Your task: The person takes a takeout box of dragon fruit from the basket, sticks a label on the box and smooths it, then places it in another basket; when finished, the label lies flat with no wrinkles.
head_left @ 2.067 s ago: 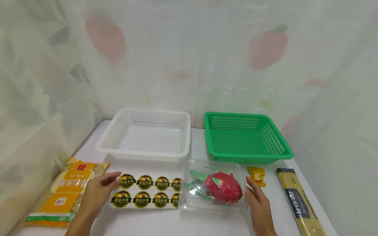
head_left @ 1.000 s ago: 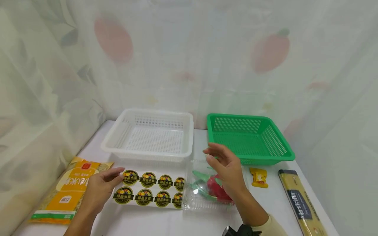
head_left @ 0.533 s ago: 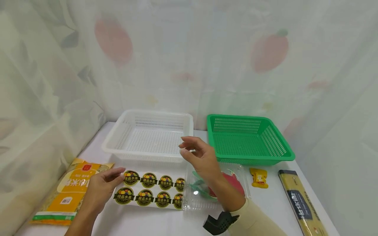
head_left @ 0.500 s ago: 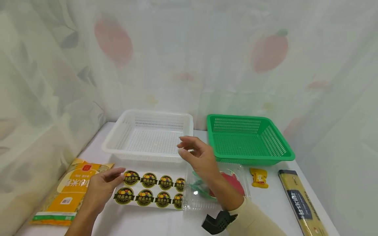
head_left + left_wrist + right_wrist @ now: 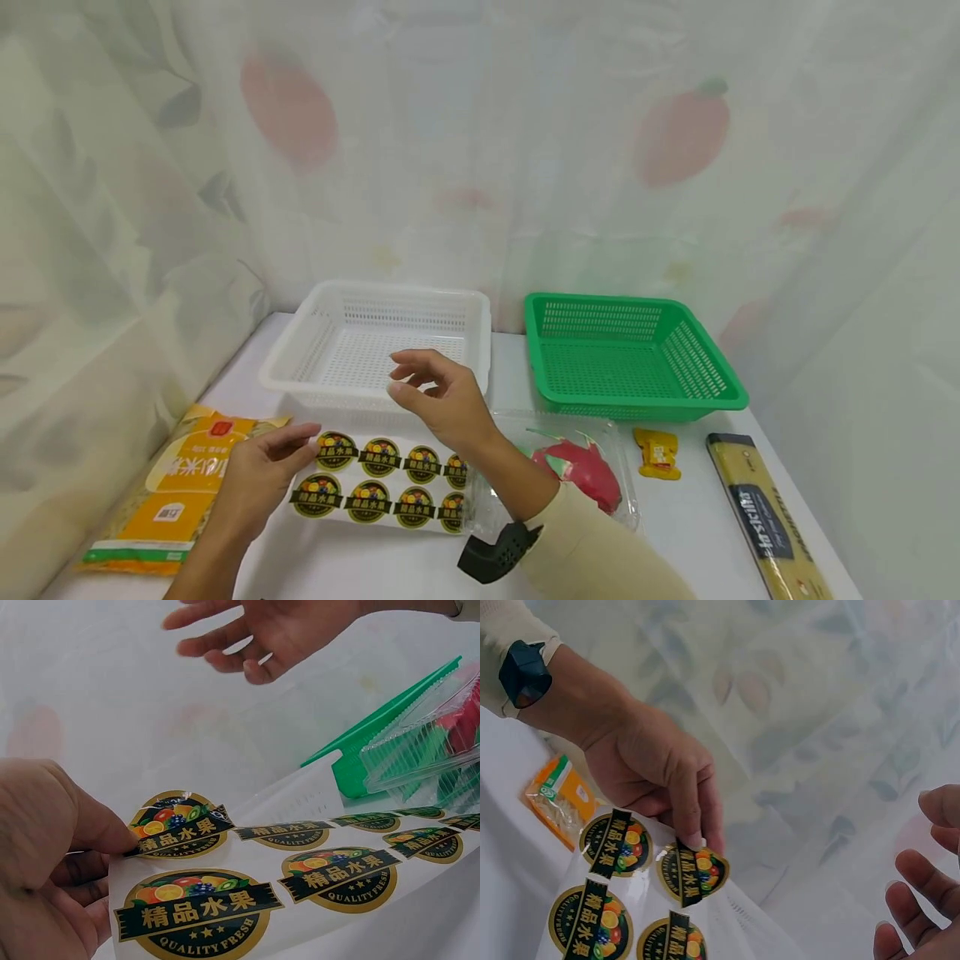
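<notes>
My left hand [image 5: 258, 479] pinches the upper left corner of a sheet of round fruit stickers [image 5: 367, 502], printed black and gold. In the left wrist view the sheet slopes away from the thumb, and the corner sticker [image 5: 180, 825] stands up past the sheet's edge. My right hand [image 5: 442, 400], fingers loosely bent and holding nothing, hovers above the sheet, overlapping the white basket's front rim in the head view. Right of the sheet, a clear plastic clamshell box [image 5: 628, 492] contains a red dragon fruit [image 5: 588, 471]; my right forearm partly hides both.
Behind stand a white basket [image 5: 300, 367] and a green basket [image 5: 637, 404]. At the left lies a yellow noodle bag [image 5: 161, 500]. A small yellow packet [image 5: 657, 454] and a spaghetti pack [image 5: 761, 517] lie at the right. Printed curtains [image 5: 480, 150] enclose the table.
My right hand has left the clamshell box's right side, risen and moved left across it to over the sticker sheet. My left hand keeps its pinch on the sheet.
</notes>
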Demonstrator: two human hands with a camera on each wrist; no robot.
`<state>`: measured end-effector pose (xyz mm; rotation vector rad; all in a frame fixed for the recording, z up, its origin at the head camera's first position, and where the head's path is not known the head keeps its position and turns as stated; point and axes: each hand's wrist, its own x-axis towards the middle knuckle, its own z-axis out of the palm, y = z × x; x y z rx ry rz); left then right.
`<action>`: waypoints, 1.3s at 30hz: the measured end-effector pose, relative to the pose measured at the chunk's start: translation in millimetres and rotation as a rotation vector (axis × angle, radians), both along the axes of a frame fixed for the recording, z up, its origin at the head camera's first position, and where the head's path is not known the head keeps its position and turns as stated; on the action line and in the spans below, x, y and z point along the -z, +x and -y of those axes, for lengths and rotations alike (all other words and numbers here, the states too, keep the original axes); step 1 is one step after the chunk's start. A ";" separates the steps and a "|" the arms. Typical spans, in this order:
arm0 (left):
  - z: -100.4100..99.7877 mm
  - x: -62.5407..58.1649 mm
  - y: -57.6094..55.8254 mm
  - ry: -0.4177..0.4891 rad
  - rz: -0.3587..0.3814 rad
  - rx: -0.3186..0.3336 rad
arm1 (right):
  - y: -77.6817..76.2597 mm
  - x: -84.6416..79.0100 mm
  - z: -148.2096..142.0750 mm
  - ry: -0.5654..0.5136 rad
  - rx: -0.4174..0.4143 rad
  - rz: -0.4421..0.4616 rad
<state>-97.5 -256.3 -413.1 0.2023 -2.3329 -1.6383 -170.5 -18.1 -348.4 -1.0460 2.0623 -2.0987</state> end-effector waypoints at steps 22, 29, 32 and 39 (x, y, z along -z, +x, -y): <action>-1.7 -5.0 -0.1 0.006 -0.010 0.031 | -3.7 32.6 44.9 0.179 -0.045 0.087; -0.4 -3.7 1.9 0.002 -0.029 0.033 | -2.5 41.3 50.1 0.249 -0.072 0.093; 0.1 -4.1 1.4 0.004 -0.041 0.035 | -3.2 43.3 51.3 0.273 -0.072 0.098; 0.0 -7.0 3.5 0.018 -0.024 0.029 | -3.5 46.4 55.1 0.324 -0.075 0.090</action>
